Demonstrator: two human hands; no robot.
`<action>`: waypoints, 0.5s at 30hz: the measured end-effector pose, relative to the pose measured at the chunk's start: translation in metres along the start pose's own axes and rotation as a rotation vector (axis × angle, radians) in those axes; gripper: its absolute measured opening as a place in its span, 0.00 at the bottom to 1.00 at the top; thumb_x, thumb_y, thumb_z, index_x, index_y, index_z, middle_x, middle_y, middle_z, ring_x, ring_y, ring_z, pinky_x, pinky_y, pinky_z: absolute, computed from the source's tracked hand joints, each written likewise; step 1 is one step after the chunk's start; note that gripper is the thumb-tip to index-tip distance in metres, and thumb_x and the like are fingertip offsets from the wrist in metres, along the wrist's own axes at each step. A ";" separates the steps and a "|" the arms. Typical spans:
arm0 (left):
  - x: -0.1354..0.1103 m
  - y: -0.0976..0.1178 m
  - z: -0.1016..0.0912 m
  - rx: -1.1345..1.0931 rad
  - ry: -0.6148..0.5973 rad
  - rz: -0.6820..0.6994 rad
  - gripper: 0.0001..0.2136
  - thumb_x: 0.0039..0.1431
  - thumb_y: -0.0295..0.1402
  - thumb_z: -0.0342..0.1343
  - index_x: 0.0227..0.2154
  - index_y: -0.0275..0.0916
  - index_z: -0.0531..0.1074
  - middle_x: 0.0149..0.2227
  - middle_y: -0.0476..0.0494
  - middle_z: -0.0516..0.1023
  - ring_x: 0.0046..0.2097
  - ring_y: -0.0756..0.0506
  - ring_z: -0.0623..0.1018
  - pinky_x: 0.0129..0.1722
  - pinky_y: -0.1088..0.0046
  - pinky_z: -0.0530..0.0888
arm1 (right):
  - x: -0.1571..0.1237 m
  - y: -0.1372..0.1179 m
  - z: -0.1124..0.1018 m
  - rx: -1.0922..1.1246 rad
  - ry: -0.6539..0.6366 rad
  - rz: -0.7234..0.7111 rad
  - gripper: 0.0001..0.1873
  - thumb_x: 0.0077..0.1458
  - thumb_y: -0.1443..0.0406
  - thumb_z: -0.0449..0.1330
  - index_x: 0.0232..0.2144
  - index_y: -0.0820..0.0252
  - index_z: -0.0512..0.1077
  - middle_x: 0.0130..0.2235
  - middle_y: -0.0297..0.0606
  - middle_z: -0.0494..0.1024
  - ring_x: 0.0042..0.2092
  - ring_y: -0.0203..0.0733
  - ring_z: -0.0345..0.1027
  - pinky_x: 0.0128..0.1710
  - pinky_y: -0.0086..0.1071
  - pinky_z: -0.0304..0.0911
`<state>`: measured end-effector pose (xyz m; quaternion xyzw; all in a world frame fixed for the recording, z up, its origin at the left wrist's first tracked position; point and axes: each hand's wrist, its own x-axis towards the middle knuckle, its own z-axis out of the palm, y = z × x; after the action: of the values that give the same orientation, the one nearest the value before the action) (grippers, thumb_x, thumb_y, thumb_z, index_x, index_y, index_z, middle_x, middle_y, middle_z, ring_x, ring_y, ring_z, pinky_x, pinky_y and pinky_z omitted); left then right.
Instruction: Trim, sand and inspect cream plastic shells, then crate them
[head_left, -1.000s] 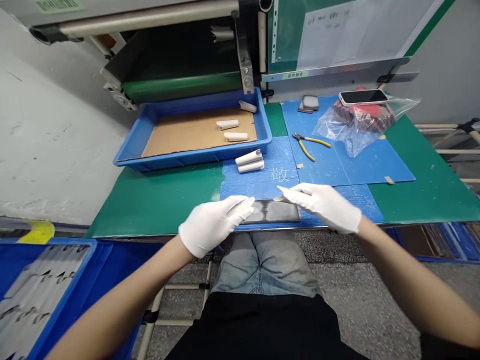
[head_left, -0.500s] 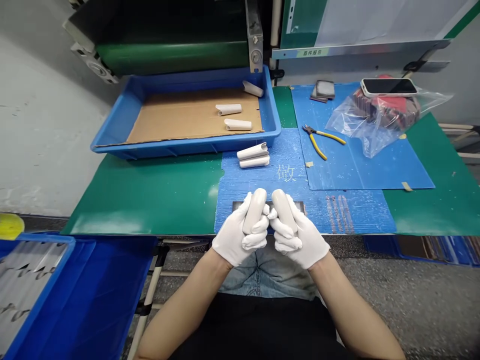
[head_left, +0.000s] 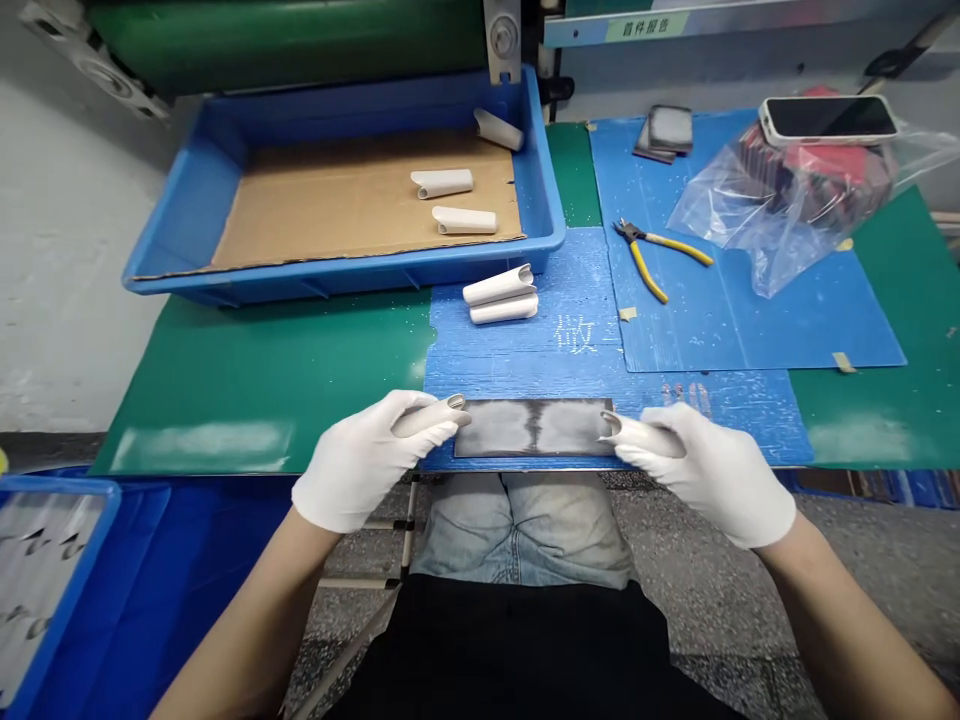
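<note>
My left hand (head_left: 364, 462), in a white glove, is closed around a white hollow plastic shell (head_left: 421, 418) with an open, curved end turned right. My gloved right hand (head_left: 720, 468) grips a similar white plastic shell (head_left: 646, 436), its open end facing left. Between the hands, at the table's front edge, lies a dark flat strip (head_left: 534, 428) with two whitish dusty patches. Both shells are by its ends; whether they touch it I cannot tell. Just behind, two more white shells (head_left: 501, 294) rest side by side on the blue mat (head_left: 495, 355).
A blue tray (head_left: 345, 270) lined with cardboard (head_left: 322, 210) holds three white shells. To the right are yellow-handled cutters (head_left: 651, 260), small dusty pads (head_left: 667, 130), and a phone (head_left: 829, 118) on a clear bag (head_left: 787, 240). Lower left, a blue bin (head_left: 45, 600) contains pale parts.
My hands have moved apart and turned, each keeping its shell; the shells' open ends now face each other. The dark strip is uncovered between them. The view has tilted down.
</note>
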<state>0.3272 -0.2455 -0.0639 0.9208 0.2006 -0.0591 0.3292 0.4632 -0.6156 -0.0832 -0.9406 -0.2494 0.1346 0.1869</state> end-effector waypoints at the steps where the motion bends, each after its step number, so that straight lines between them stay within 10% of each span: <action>1: 0.003 -0.003 0.002 0.182 0.049 0.067 0.23 0.64 0.60 0.56 0.48 0.47 0.78 0.39 0.45 0.81 0.38 0.45 0.78 0.34 0.73 0.69 | 0.002 0.001 0.003 -0.115 -0.044 -0.110 0.33 0.65 0.36 0.51 0.54 0.52 0.74 0.41 0.42 0.81 0.36 0.47 0.76 0.34 0.36 0.62; 9: 0.044 0.021 0.022 0.763 -0.126 0.456 0.29 0.70 0.63 0.39 0.41 0.50 0.80 0.33 0.42 0.76 0.34 0.44 0.77 0.29 0.68 0.53 | 0.045 -0.034 0.027 -0.420 -0.109 -0.477 0.33 0.71 0.39 0.41 0.70 0.37 0.62 0.34 0.38 0.81 0.34 0.42 0.73 0.31 0.36 0.44; 15: 0.045 0.015 0.021 0.754 -0.113 0.451 0.29 0.69 0.64 0.40 0.41 0.50 0.79 0.30 0.42 0.75 0.31 0.44 0.74 0.32 0.69 0.54 | 0.043 -0.019 0.017 -0.447 -0.122 -0.320 0.31 0.71 0.40 0.43 0.65 0.34 0.70 0.31 0.39 0.81 0.33 0.45 0.70 0.33 0.38 0.49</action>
<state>0.3751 -0.2540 -0.0820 0.9926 -0.0593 -0.1053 -0.0146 0.4849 -0.5731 -0.0974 -0.8974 -0.4290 0.1013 -0.0217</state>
